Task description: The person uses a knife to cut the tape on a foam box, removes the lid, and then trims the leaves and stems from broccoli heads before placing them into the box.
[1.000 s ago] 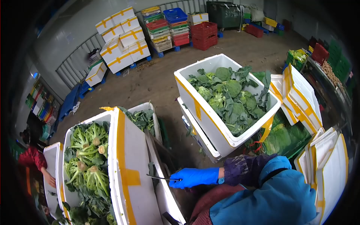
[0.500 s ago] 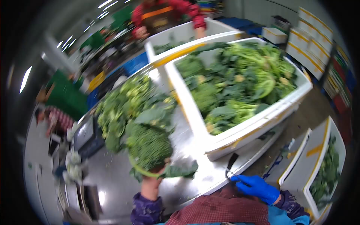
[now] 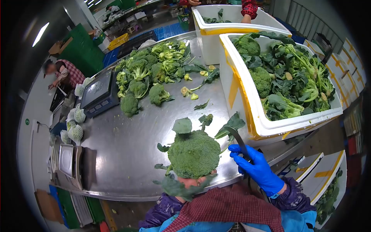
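A large broccoli head [image 3: 194,153] with leaves around it is in my left hand [image 3: 193,181], whose bare fingers show beneath the crown. My right hand [image 3: 259,168], in a blue glove, is wrapped round a dark-handled knife [image 3: 241,142] that points up and left. The knife lies beside a leaf at the broccoli's right. At the right, a white foam box [image 3: 278,133] with yellow tape holds broccoli and leafy stems. More broccoli pieces [image 3: 139,69] are heaped on the metal table [image 3: 127,150].
A scale [image 3: 98,92] stands on the table's left side, near net-wrapped produce [image 3: 75,130]. Behind the full box is another foam box [image 3: 208,44], with a co-worker's hands [image 3: 246,18] at it. Boxes [image 3: 319,178] stand low at right. Another person [image 3: 67,73] is far left.
The view has shifted, bringing more table into sight. My left hand and the broccoli now appear farther right, closer to my right hand. The knife points upward beside the leaf.
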A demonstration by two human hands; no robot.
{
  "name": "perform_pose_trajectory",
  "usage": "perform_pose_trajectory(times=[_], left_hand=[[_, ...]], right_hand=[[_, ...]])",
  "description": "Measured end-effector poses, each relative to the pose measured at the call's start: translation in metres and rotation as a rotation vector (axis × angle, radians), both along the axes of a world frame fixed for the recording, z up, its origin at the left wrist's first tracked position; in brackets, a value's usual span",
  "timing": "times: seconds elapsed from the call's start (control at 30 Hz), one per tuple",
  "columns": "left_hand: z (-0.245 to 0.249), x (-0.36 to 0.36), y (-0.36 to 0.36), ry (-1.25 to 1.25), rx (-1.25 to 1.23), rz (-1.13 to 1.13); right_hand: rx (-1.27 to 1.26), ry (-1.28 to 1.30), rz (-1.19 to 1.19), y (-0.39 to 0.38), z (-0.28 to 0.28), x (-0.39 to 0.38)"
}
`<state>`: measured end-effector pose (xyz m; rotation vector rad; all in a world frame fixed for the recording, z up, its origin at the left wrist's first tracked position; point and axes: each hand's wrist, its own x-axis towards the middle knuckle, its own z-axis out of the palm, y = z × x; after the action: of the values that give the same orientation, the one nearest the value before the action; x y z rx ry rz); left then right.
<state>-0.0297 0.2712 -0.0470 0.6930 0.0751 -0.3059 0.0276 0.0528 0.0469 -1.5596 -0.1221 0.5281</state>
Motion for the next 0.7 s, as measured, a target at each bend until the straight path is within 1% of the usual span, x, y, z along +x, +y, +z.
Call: perform_pose_trajectory(times=[0.03, 0.07, 0.13, 0.17, 0.23, 0.27, 0.3, 0.33, 0.37, 0.4, 0.43, 0.5, 0.53, 0.6, 0.63, 0.7], left_hand=[[0.001, 0.001, 0.000, -0.140, -0.266, -0.026], [0.009, -0.003, 0.006, -0.098, 0.185, -0.094], [0.022, -0.003, 0.003, -0.062, 0.173, -0.085], [0.028, -0.003, 0.002, -0.026, 0.162, -0.088], [0.029, -0.004, 0.004, -0.005, 0.156, -0.091], [0.030, -0.003, 0.006, -0.001, 0.151, -0.095], [0.031, -0.001, 0.008, 0.005, 0.140, -0.095], [0.031, 0.002, 0.009, 0.009, 0.126, -0.092], [0.033, 0.003, 0.010, 0.015, 0.106, -0.084], [0.034, 0.004, 0.011, 0.023, 0.083, -0.079], [0.039, 0.006, 0.012, 0.025, 0.057, -0.077], [0.047, 0.015, 0.010, 0.023, 0.010, -0.089], [0.055, 0.017, 0.011, 0.016, -0.011, -0.100], [0.066, 0.024, 0.007, 0.012, -0.061, -0.130], [0.072, 0.028, 0.007, 0.006, -0.094, -0.152], [0.087, 0.039, 0.001, -0.010, -0.158, -0.211]], right_hand=[[-0.008, -0.019, 0.016, 0.004, 0.001, 0.001], [-0.012, -0.019, 0.020, 0.007, -0.002, 0.002], [-0.055, -0.203, 0.026, 0.013, -0.008, 0.004], [-0.057, -0.205, 0.014, 0.016, -0.007, 0.004], [-0.033, -0.329, -0.004, 0.021, 0.002, 0.010], [0.047, -0.255, 0.018, 0.023, 0.006, 0.014], [-0.023, -0.342, 0.061, 0.022, 0.015, 0.020], [-0.017, -0.289, 0.075, 0.024, 0.025, 0.024], [-0.117, -0.313, 0.163, 0.023, 0.030, 0.031], [-0.053, -0.522, 0.136, 0.027, 0.016, 0.037], [-0.190, -0.711, 0.160, 0.024, 0.023, 0.041], [0.061, -0.746, 0.169, 0.019, 0.027, 0.046], [0.048, -0.765, 0.133, 0.013, 0.039, 0.046], [-0.073, -0.463, 0.203, 0.001, 0.067, 0.042], [-0.079, -0.476, 0.171, -0.003, 0.068, 0.041], [0.216, -0.692, -0.072, -0.014, 0.067, 0.038]])
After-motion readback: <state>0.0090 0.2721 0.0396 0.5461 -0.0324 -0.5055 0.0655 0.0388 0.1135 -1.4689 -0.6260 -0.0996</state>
